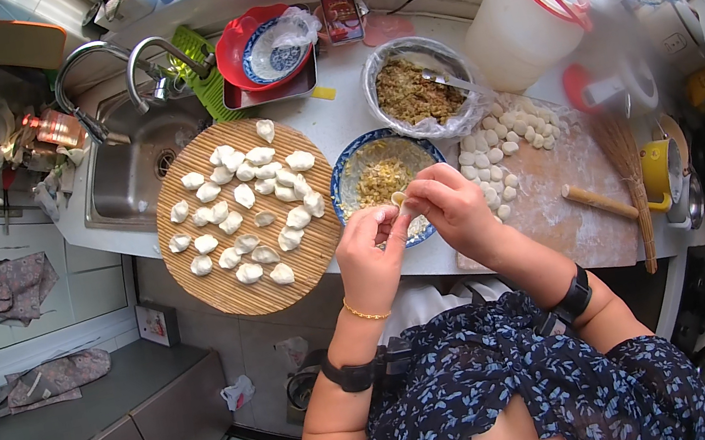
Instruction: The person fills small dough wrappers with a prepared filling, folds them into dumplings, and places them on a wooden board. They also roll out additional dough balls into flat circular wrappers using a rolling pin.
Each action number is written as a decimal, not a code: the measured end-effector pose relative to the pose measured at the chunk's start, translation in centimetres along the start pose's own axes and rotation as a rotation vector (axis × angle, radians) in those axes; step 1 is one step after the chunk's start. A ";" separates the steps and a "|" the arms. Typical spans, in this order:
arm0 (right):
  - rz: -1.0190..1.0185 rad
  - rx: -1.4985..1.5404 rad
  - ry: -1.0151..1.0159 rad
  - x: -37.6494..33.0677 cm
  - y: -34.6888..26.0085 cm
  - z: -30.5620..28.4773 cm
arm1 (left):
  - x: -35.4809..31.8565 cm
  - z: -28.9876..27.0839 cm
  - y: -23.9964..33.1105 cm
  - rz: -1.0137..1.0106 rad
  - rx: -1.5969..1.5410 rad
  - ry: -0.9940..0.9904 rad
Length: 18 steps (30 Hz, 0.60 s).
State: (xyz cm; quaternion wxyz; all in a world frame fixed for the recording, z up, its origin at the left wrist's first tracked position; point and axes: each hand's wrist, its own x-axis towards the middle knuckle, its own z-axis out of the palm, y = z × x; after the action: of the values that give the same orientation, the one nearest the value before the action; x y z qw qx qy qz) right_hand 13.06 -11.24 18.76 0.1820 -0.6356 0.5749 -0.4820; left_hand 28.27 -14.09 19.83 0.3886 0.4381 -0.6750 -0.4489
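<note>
Between my fingertips, above the near rim of a blue-and-white bowl (344,193), is a small dumpling wrapper (398,199) of pale dough. My left hand (371,237) pinches it from the left, thumb and fingers close together. From the right, my right hand (455,207) pinches its other side. Chopped yellowish filling (381,180) lies in that bowl, partly covered by my hands. To the left, a round slatted wooden board (199,306) carries many folded white dumplings (244,197). Right of my hands, small dough pieces (492,161) lie clustered on a floured board (557,214).
Behind the bowl stands a plastic-lined basin (381,113) of brown filling with a spoon (450,80). A rolling pin (599,202) and a straw brush (626,174) lie on the right. A sink (123,188), red bowl (227,54) and large white bucket (516,29) edge the counter.
</note>
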 end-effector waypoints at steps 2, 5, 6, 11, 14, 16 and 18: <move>0.019 0.028 -0.017 0.0 -0.2 -0.1 | 0.0 -0.2 -0.1 0.064 0.077 0.007; 0.010 0.068 -0.040 0.2 -0.6 -0.2 | -0.1 -0.4 -0.3 0.127 0.160 0.023; -0.008 0.050 -0.047 0.3 -0.7 -0.2 | -0.1 -0.5 -0.3 0.143 0.187 0.027; -0.086 0.005 -0.050 0.8 -1.1 -0.2 | -0.1 -0.5 0.1 0.083 0.221 0.030; -0.113 0.005 -0.056 1.0 -1.2 -0.1 | 0.1 -0.6 0.2 0.290 0.288 0.090; -0.148 0.013 -0.063 1.2 -1.2 -0.1 | 0.1 -0.8 0.1 0.312 0.310 0.094; -0.182 0.000 -0.081 1.5 -1.3 -0.1 | 0.0 -1.0 -0.1 0.340 0.327 0.095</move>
State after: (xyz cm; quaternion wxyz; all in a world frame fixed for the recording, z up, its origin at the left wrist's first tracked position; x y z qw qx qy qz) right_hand 13.52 -12.23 20.49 0.1606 -0.7041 0.5069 -0.4706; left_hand 29.24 -14.42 20.00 0.4138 0.3956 -0.7838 -0.2406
